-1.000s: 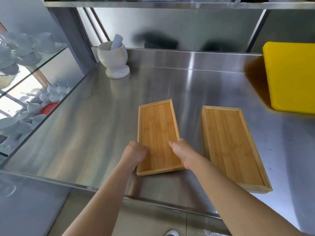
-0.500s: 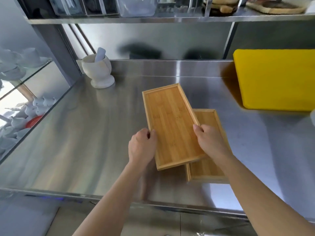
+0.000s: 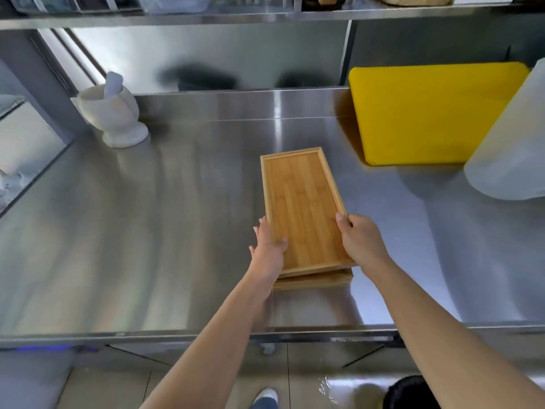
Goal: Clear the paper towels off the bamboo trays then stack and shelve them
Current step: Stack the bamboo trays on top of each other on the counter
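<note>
**Two trays stacked, both hands on the top one**

Your left hand has its fingers spread flat along the left rim of the top bamboo tray, thumb hooked over the edge. Your right hand is clamped on the right rim, fingers curled under. That tray sits on the lower bamboo tray, whose near edge shows just below it, both near the front of the steel table. No paper towels show on either tray.

Judging by the look, these are light, stiff and smooth, with thin raised rims; the upper one may slide on the lower if tilted. Take both together by the long sides, near the middle, and keep them level.

The yellow cutting board and a white container lie to the right, a stone mortar with its pestle at the back left, all well apart. The overhead shelf looks crowded already; check for room.
</note>
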Demonstrator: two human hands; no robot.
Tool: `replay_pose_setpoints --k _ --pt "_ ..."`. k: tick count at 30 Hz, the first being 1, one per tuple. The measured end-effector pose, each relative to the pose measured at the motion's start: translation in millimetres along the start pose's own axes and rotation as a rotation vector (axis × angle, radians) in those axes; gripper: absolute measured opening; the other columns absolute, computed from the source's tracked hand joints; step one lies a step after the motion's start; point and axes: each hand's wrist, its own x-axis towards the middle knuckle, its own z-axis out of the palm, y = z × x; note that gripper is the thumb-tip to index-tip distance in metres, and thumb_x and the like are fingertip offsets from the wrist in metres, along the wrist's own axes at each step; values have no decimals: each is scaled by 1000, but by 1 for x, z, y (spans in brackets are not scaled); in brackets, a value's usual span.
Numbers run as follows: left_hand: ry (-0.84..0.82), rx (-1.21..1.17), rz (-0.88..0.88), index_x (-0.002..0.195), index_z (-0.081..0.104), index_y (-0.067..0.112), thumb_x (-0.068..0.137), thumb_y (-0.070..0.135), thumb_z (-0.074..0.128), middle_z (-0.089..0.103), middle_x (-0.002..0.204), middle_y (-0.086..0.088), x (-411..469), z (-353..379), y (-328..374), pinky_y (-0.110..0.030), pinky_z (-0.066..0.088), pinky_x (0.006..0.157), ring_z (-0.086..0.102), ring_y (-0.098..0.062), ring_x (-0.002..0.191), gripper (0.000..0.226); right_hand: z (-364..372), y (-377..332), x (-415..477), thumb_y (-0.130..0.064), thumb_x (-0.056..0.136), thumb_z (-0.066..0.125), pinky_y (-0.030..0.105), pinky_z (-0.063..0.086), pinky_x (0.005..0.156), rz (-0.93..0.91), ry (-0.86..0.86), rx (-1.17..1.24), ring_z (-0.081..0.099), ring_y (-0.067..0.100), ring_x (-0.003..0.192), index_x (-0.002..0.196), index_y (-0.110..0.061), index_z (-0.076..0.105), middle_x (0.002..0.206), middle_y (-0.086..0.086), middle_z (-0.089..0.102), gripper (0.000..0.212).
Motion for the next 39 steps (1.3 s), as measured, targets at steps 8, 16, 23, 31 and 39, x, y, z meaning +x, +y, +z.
replay_pose_setpoints --k 8,16,23,31,39 --pt "-93 -55 -17 144 15 27 99 15 35 41 142 -1 0 -6 -5 -48 31 110 41 -22 128 50 22 23 5 -33 95 34 28 29 48 -2 -15 24 40 16 55 60 -11 39 58 2 39 42" --pt "-178 -36 82 145 19 28 88 47 51 42 145 6 -7 -21 -14 -40 33 110 43 -14 128 68 23 36 1 -65 82 31 45 36 102 55 -135 141 43 28 124 133 -18 37 138 10 46 70" --pt "-270 241 320 141 16 33 69 37 78 41 138 12 -25 -25 -38 -33 38 106 41 -6 127 94 6 63 -22 -73 46 68 44 32 108 -97 -437 105 34 14 130 139 -43 -2 148 -9 28 120" --pt "-127 400 341 145 6 26 75 24 75 34 145 9 -26 -19 -46 -38 28 113 33 -6 131 98 12 66 -26 -53 60 75 38 26 107 -187 -408 -124 25 18 135 133 -44 -23 153 -6 15 123" --pt "-101 441 319 145 6 27 76 25 74 36 144 8 -25 -19 -47 -40 31 111 36 -9 129 97 10 64 -27 -42 67 75 34 29 103 -205 -423 -199 31 19 130 130 -45 -29 151 -4 19 122"
